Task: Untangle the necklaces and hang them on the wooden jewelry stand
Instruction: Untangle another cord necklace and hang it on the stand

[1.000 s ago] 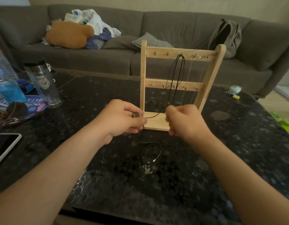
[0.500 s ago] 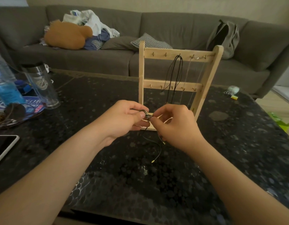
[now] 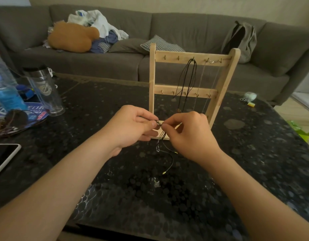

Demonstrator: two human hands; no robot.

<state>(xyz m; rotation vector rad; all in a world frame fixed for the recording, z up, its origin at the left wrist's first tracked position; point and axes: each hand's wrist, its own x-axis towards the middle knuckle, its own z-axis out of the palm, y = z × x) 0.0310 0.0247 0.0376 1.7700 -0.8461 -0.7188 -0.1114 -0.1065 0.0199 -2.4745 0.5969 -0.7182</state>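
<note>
Left hand: thumb and forefinger pinch the small metal piece of the tangled necklace.
Right hand: fingertips pinch the same spot from the opposite side, almost touching the left.
Sofa: grey, behind the table.
Table: dark, speckled top.
Wooden jewelry stand: upright, just beyond the hands; black cords and thin chains hang from the top rail.
Tumbler: clear, far left.
Phone: flat at the left edge.
Tangled necklace: black cord trails from the pinch to the tabletop, ends loose.
</note>
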